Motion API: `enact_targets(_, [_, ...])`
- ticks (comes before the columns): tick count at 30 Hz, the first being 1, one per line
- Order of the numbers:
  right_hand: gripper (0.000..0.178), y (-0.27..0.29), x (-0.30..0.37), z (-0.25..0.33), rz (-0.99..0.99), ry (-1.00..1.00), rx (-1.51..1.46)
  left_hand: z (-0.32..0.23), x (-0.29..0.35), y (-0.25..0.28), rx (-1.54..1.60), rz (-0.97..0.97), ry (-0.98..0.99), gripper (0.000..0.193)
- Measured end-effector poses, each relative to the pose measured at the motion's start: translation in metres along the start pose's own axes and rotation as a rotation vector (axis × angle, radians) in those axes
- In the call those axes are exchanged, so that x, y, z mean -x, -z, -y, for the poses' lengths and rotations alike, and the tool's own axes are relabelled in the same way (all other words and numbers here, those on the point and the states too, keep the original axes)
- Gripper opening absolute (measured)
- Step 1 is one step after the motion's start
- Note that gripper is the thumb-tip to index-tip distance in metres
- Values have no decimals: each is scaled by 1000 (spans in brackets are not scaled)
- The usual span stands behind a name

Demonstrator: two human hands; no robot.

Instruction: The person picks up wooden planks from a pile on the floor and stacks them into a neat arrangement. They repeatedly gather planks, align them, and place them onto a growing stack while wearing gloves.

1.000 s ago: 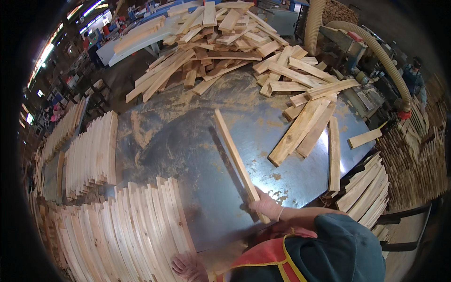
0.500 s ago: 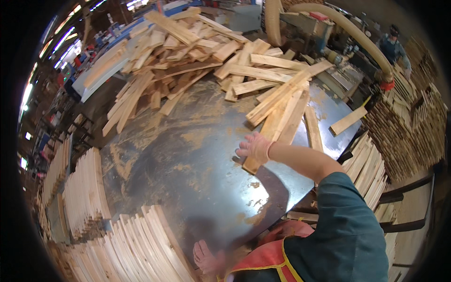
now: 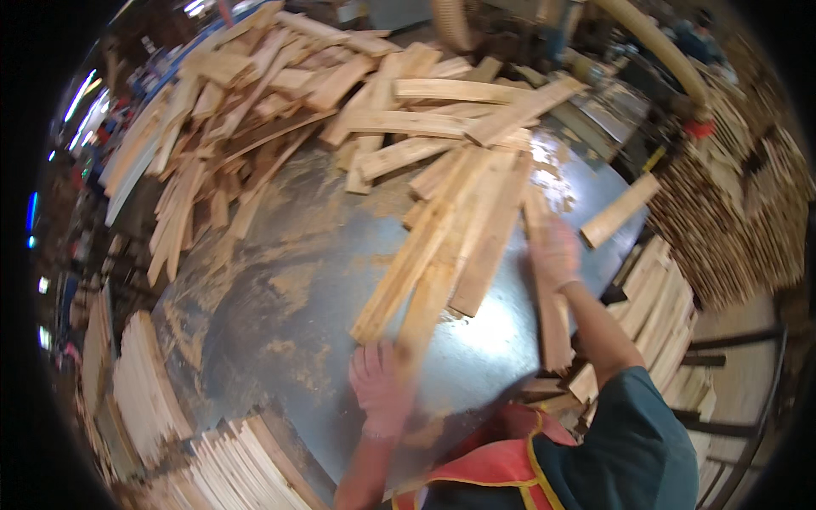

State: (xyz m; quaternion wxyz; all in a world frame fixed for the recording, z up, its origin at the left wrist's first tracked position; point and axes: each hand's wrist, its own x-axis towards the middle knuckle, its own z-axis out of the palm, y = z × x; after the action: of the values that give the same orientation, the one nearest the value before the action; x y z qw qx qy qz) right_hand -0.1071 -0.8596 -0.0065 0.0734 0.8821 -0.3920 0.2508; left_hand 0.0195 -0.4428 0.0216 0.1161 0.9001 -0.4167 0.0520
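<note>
My left hand [image 3: 380,387], in a pinkish glove, is at the near end of a long pale board [image 3: 431,293]. Its fingers close about that end, which is partly hidden and blurred. Just beyond the fingertips ends another long board [image 3: 408,259]. Farther right, my right hand [image 3: 557,252], smeared by motion, grips the side of a narrow board [image 3: 551,327] that points toward me. Between the two hands lies a wider brownish board [image 3: 493,246]. All these boards fan out from a heap on the metal table.
A loose heap of boards [image 3: 280,81] covers the far side of the sawdust-strewn metal table [image 3: 314,289]. Board stacks stand at near left [image 3: 242,463], far left [image 3: 146,378] and right [image 3: 722,204]. One short board [image 3: 620,211] overhangs the right edge. A ribbed hose [image 3: 659,47] curves beyond.
My left hand has moved up from the table's near edge to the board ends. My right hand has shifted right to the narrow board. Several boards have slid toward me.
</note>
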Motion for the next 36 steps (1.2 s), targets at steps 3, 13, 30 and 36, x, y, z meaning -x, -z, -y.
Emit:
enact_targets(3, [69, 20, -18, -48, 476, -439, -168, 29, -68, 6, 7, 88, 109, 92])
enact_targets(13, [89, -22, 77, -46, 479, -266, -264, 57, -50, 6, 276, 576, 534, 90])
enact_targets(30, [69, 163, 275, 302, 1521, -552, -1945, 116, 446, 60, -383, -33, 844, 70])
enact_targets(36, [52, 171, 366, 433, 1807, -469, -1621, 98, 587, 52, -323, -196, 1099, 73])
